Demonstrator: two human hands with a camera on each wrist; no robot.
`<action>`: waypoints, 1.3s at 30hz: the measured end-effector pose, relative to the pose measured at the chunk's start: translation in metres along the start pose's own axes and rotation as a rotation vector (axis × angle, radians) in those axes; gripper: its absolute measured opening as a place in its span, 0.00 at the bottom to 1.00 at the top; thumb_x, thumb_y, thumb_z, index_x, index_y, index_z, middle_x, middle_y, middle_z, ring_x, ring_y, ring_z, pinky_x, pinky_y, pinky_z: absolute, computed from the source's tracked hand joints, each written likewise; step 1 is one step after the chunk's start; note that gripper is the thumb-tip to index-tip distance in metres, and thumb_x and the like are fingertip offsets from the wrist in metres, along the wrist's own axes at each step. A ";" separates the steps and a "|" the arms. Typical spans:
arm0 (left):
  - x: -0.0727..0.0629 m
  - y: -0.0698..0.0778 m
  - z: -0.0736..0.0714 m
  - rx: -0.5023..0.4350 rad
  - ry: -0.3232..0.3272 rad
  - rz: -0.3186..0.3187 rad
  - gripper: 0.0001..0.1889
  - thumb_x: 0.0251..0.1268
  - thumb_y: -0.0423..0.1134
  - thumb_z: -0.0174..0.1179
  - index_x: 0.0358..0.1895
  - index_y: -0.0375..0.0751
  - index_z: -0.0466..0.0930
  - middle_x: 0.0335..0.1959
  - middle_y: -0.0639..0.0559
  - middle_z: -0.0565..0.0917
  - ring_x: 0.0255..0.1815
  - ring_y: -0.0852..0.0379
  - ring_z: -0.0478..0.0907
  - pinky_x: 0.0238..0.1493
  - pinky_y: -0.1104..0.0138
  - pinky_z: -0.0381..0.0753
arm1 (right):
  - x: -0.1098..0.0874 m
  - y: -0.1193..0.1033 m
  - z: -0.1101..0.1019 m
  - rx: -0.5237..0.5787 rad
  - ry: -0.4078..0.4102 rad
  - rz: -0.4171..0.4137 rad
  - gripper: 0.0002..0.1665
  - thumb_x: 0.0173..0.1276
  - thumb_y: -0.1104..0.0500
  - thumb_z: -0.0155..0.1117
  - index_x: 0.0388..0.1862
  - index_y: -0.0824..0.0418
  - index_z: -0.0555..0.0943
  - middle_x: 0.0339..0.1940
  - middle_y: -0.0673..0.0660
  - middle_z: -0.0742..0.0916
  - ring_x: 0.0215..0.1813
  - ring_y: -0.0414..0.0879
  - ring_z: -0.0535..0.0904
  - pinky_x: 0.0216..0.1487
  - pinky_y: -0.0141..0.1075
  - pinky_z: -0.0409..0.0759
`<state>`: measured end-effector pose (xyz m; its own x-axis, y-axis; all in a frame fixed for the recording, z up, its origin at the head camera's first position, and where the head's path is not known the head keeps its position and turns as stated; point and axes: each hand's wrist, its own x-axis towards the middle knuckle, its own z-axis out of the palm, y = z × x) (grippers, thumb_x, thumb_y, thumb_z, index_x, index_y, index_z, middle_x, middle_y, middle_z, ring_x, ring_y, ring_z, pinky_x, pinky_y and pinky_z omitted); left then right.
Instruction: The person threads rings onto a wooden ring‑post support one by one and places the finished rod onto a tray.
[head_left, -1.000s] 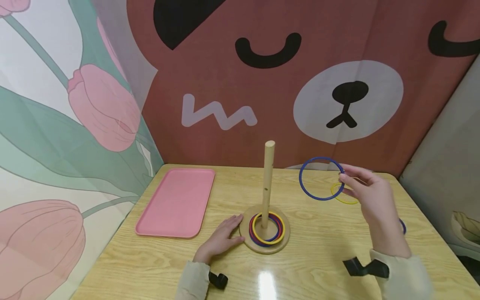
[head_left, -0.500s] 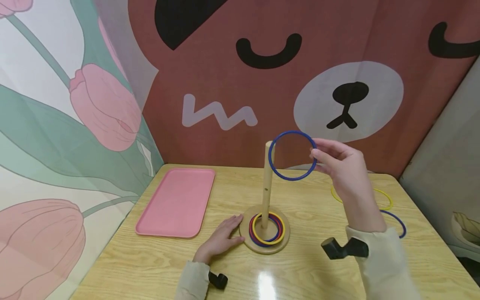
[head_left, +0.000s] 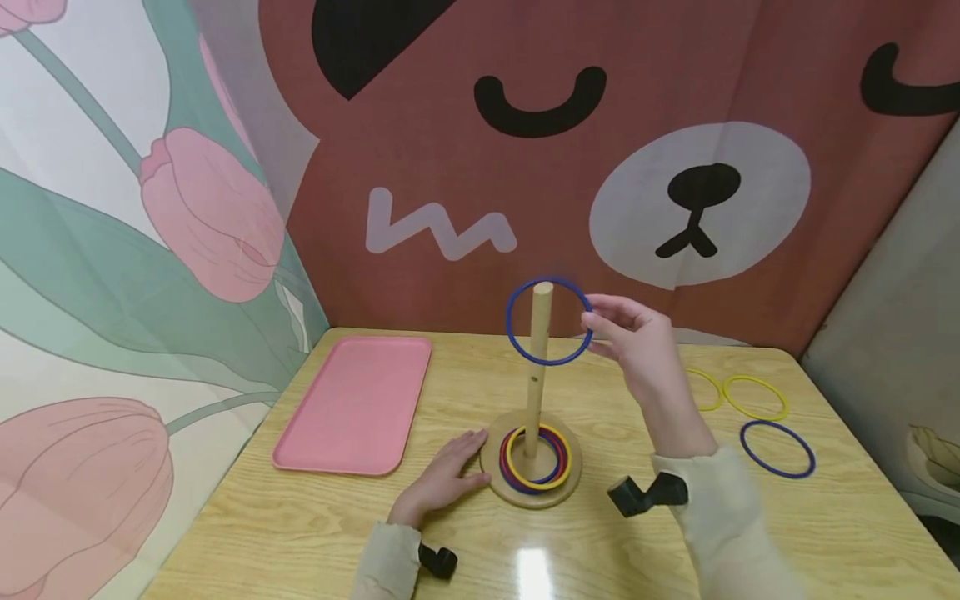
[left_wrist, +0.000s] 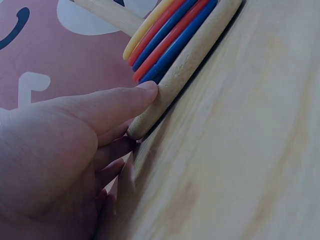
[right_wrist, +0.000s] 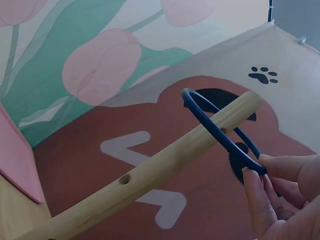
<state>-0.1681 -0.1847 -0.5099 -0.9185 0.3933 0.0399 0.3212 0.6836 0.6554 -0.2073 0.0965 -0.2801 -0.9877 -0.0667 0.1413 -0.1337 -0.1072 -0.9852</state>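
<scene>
Since the earlier frame, the thin, round blue ring (right_wrist: 218, 134) has moved left and slightly down along with the right grip (head_left: 647, 357), which pinches the ring's near right edge between thumb and fingers. On my wrist feed I see the upper end of the upright pale wooden post (head_left: 535, 396) passing through it, just left of that grip; I can't tell whether ring and wood touch. Well below the right grip, around the foot of the post, I count a stack of yellow, red and blue rings (left_wrist: 165, 37) on the round wooden base (head_left: 536, 501). At the base's left side I have the left grip (head_left: 444, 478) spread fairly wide, its thumb touching the rim. To the right of the right grip lie two slim yellow rings (head_left: 786, 406), one partly hidden from me by the arm, and a second blue ring (head_left: 791, 476) nearer me. Left of and beyond the left grip, the rectangular pink tray (head_left: 352, 408) lies on the light wood-grain tabletop (head_left: 450, 379).
</scene>
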 end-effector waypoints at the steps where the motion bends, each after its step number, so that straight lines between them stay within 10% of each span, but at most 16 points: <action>1: 0.000 0.000 0.000 0.004 0.001 0.006 0.37 0.68 0.51 0.57 0.75 0.39 0.57 0.76 0.42 0.61 0.77 0.40 0.54 0.76 0.42 0.51 | 0.000 0.004 0.000 -0.011 -0.001 0.008 0.16 0.65 0.58 0.67 0.50 0.62 0.81 0.30 0.44 0.84 0.35 0.35 0.83 0.37 0.28 0.86; 17: 0.002 -0.002 0.002 0.042 0.008 0.020 0.37 0.67 0.52 0.58 0.75 0.38 0.57 0.76 0.42 0.61 0.77 0.40 0.55 0.76 0.44 0.52 | -0.005 0.075 -0.009 -0.209 -0.146 0.178 0.23 0.70 0.62 0.60 0.61 0.73 0.75 0.33 0.44 0.81 0.39 0.32 0.81 0.40 0.29 0.86; 39: 0.001 -0.002 0.003 0.025 0.006 -0.002 0.37 0.68 0.51 0.57 0.75 0.40 0.57 0.76 0.43 0.61 0.78 0.41 0.54 0.77 0.44 0.49 | -0.013 0.149 -0.013 -0.411 -0.240 0.251 0.14 0.67 0.69 0.61 0.50 0.74 0.80 0.34 0.54 0.81 0.34 0.39 0.77 0.37 0.38 0.86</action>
<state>-0.1686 -0.1838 -0.5132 -0.9204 0.3886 0.0432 0.3251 0.6993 0.6366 -0.2152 0.0945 -0.4305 -0.9534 -0.2709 -0.1329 0.0361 0.3349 -0.9416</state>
